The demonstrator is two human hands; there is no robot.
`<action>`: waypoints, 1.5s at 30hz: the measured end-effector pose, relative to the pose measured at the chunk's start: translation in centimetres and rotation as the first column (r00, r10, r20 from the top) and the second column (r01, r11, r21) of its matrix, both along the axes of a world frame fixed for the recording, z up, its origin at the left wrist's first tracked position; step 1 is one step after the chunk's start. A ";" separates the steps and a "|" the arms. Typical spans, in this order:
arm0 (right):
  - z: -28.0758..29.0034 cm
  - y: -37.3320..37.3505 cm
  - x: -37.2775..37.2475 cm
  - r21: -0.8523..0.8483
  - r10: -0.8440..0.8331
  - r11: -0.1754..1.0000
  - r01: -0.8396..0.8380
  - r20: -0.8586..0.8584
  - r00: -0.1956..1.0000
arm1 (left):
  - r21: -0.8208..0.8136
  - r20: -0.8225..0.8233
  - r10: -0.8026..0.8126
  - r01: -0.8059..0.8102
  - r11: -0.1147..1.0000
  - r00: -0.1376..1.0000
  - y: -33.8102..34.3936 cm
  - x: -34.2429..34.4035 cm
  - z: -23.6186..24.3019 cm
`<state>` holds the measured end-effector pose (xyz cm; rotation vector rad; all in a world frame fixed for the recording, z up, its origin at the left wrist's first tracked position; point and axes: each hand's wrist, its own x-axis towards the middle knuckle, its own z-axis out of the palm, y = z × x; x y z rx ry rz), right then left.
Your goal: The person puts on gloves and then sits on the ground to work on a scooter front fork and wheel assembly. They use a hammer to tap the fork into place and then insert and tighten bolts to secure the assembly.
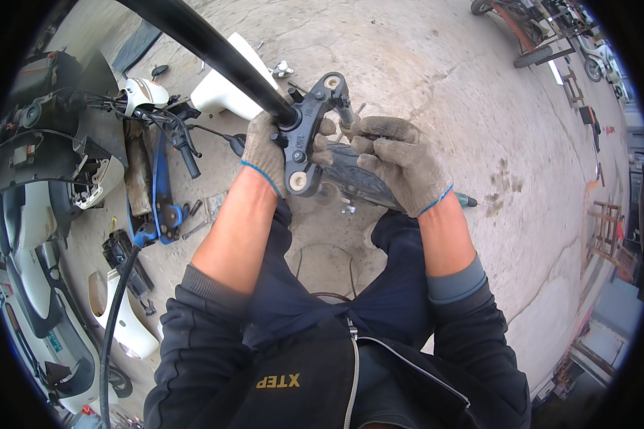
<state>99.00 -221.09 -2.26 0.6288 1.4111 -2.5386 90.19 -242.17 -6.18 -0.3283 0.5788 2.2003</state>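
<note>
A black scooter fork clamp (pixel 305 141) with a long black steering tube (pixel 218 57) hangs in front of me, tilted up to the left. My left hand (pixel 265 151), in a grey knitted glove, wraps round the clamp from the left, its fingertips showing on the far side. Close by on the right is my right hand (pixel 401 159), also gloved. Its fingers are curled in beside a silver fork leg (pixel 347 114); whatever lies between them is hidden. Below the clamp, a black tyre (pixel 361 175) shows between my legs.
At the left stand a partly stripped scooter (pixel 43 286) and handlebars (pixel 182 143). White body panels (pixel 229 82) lie on the concrete floor. A blue jack (pixel 166 207) stands near my left arm, with a black hose (pixel 114 314). A teal-handled tool (pixel 466 200) lies past my right wrist.
</note>
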 end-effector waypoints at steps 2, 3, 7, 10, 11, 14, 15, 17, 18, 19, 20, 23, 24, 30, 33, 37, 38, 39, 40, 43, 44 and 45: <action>0.6 0.1 0.3 0.007 0.061 0.998 -0.061 -0.012 0.998 | 0.010 0.000 -0.004 0.004 1.000 1.000 0.0 -0.1 -0.1; 1.0 0.1 0.4 0.054 0.103 0.993 -0.104 0.013 0.995 | 0.019 0.001 -0.005 0.005 1.000 1.000 0.1 -0.1 -0.2; 2.2 -0.7 1.1 0.337 0.236 0.906 -0.257 0.101 0.966 | -0.084 -0.027 0.036 -0.038 0.996 0.999 0.4 -0.2 -0.4; 1.9 -2.0 1.8 0.504 0.277 0.820 -0.271 0.065 0.959 | -0.103 -0.044 0.046 -0.051 0.993 0.998 0.5 -0.3 -0.4; 1.6 -2.3 1.9 0.572 0.303 0.773 -0.273 0.045 0.952 | -0.089 -0.042 0.043 -0.047 0.995 0.998 0.6 -0.4 -0.4; 0.4 -3.3 2.2 0.686 0.375 0.705 -0.181 -0.144 0.916 | -0.115 -0.037 0.056 -0.060 0.992 0.998 0.6 -0.3 -0.2; 0.0 -3.4 2.2 0.754 0.436 0.645 -0.129 -0.225 0.871 | -0.121 -0.041 0.058 -0.062 0.991 0.997 0.6 -0.2 -0.2; -0.4 -3.7 2.1 0.821 0.496 0.570 -0.023 -0.321 0.807 | -0.115 -0.040 0.061 -0.065 0.991 0.997 0.7 -0.1 -0.1; -0.5 -3.9 2.0 0.831 0.493 0.556 0.018 -0.347 0.798 | -0.105 -0.043 0.059 -0.063 0.992 0.997 0.7 -0.1 -0.2; -0.4 -4.0 2.1 0.834 0.478 0.552 0.027 -0.342 0.809 | -0.082 -0.042 0.055 -0.059 0.995 0.998 0.7 0.0 -0.2; -0.3 -4.2 2.0 0.824 0.446 0.566 -0.024 -0.281 0.850 | -0.059 -0.040 0.053 -0.055 0.997 0.998 0.7 0.0 -0.3; 0.5 -4.4 2.3 0.800 0.391 0.579 -0.157 -0.103 0.915 | -0.051 -0.013 0.044 -0.045 0.998 0.999 0.6 0.0 -0.5; 0.7 -4.4 2.3 0.836 0.423 0.533 -0.132 -0.128 0.897 | -0.051 0.000 0.036 -0.036 0.998 0.999 0.6 -0.1 -0.5; 1.2 -4.2 1.6 0.865 0.386 0.482 -0.140 -0.065 0.920 | -0.038 0.033 0.018 -0.017 0.999 0.999 0.6 0.4 -0.1; 1.3 -3.8 1.9 0.880 0.358 0.457 -0.130 -0.048 0.932 | -0.007 0.053 0.000 0.001 1.000 0.999 0.8 0.6 0.3; 1.5 -3.2 2.5 0.899 0.371 0.430 -0.079 -0.097 0.924 | -0.050 0.060 -0.004 0.007 0.999 0.998 0.6 0.5 0.8; 1.4 -3.1 2.6 0.901 0.405 0.425 -0.086 -0.105 0.908 | -0.017 0.064 -0.012 0.013 1.000 0.998 0.6 0.4 0.8; 1.4 -3.2 2.6 0.906 0.430 0.414 -0.085 -0.112 0.896 | -0.007 0.071 -0.014 0.015 1.000 0.997 0.6 0.4 0.8; 1.4 -3.2 2.6 0.910 0.434 0.395 -0.127 -0.063 0.899 | 0.016 0.075 -0.013 0.012 1.000 0.997 0.6 0.4 0.8; 1.6 -3.4 2.6 0.956 0.468 0.288 -0.060 -0.086 0.879 | 0.003 0.099 0.002 -0.002 1.000 0.995 0.7 0.5 0.7; 1.8 -3.4 2.8 0.964 0.477 0.265 -0.034 -0.100 0.873 | -0.011 0.106 0.002 -0.001 1.000 0.994 0.8 0.6 0.8; 2.0 -3.5 2.8 0.973 0.496 0.228 -0.023 -0.096 0.863 | -0.001 0.122 -0.005 0.005 1.000 0.993 0.8 0.6 0.8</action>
